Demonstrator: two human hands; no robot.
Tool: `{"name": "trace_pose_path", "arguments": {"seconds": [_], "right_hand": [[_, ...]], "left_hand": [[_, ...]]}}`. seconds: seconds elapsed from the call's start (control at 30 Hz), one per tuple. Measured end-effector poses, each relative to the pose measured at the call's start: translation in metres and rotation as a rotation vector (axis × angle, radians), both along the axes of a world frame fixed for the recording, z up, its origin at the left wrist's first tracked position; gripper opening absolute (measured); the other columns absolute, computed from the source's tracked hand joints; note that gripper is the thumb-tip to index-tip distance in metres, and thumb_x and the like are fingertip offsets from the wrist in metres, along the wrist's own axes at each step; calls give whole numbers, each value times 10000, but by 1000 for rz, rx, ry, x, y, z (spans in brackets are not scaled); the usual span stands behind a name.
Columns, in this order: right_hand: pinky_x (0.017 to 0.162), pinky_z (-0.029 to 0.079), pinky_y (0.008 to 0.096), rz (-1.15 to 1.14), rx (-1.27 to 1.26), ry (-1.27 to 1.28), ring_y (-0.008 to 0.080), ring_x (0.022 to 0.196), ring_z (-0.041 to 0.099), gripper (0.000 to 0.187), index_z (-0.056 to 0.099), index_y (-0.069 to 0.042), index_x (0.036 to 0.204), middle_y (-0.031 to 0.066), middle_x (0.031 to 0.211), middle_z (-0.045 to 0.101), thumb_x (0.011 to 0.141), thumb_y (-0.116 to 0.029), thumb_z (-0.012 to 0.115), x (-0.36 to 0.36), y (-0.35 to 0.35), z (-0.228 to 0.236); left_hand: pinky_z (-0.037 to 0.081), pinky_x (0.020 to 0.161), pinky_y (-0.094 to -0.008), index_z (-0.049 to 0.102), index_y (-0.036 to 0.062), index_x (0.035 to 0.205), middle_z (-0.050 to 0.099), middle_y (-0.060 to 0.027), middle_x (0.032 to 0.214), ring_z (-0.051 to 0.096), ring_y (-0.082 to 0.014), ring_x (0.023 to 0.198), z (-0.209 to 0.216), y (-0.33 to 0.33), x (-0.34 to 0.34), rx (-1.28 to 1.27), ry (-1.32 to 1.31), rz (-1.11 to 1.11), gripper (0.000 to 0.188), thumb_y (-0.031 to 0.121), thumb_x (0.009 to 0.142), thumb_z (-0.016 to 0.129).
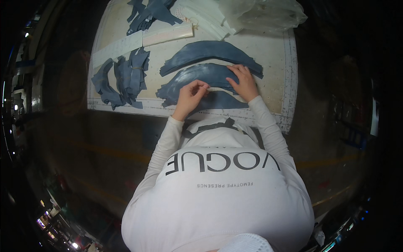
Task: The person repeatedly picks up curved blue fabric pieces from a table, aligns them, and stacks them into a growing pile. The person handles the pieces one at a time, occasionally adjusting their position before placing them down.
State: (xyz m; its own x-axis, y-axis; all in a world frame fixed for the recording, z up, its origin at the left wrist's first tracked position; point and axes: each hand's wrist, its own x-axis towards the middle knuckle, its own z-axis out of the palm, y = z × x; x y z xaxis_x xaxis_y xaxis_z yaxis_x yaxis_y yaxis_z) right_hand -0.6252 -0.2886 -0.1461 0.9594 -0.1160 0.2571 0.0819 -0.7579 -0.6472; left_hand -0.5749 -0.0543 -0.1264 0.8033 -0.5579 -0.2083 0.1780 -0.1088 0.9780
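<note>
Three groups of curved blue-grey pieces, fabric or leather, lie one behind another on the table: a far stack (205,49), a middle stack (191,75) and a near piece (224,101). My right hand (244,84) lies on the right end of the middle stack with its fingers spread. Over the near edge of that same stack, my left hand (189,100) is closed, thumb and forefinger pinched together. Whatever sits in that pinch, if anything, is too small to make out. Part of the near piece is hidden beneath the left hand and wrist.
Tied bundles of blue-grey pieces (135,75) lie on the table's left side. Behind them are a pale paper strip (119,47) and a printed card (168,35). More blue pieces (154,12) and a clear plastic bag (266,14) occupy the far end. Ruler-like markings line the table edge (289,88).
</note>
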Motion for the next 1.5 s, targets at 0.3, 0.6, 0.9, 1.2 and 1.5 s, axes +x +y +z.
{"name": "trace_pose_path", "arguments": {"seconds": [0.3,0.6,0.9,1.2,1.5], "right_hand": [[651,459,288,-78,529,108,211,706,604,195,717,-43,980,72,798,627,806,-130,727,9,17,6],[554,441,285,-121,256,-163,179,586,577,131,728,-23,915,72,740,647,822,-116,722,13,21,37],[549,408,226,-85,668,-35,64,605,525,150,711,11,904,37,752,649,872,-135,698,11,29,38],[681,458,196,-38,1178,140,43,733,553,184,705,30,938,4,835,672,897,-148,687,27,51,45],[727,542,246,117,573,170,132,774,696,216,707,-54,1076,82,888,729,875,-94,637,153,18,36]], "left_hand": [[501,860,-254,639,97,1020,657,-34,984,631,-135,966,-20,-45,-17,-265,829,73,225,308,944,629],[464,923,-277,591,115,1042,623,-13,1023,585,-129,1029,-8,-41,-15,-529,940,306,184,260,940,635],[454,778,-245,621,131,694,638,23,809,569,-58,814,32,-56,-12,-537,651,209,260,203,943,640],[452,723,-209,601,81,1015,646,23,867,579,-50,780,33,-50,-6,-607,526,349,115,174,950,618],[449,921,-283,499,-7,1230,579,-77,1166,563,-137,1042,55,30,39,-636,-112,706,293,81,961,576]]}}
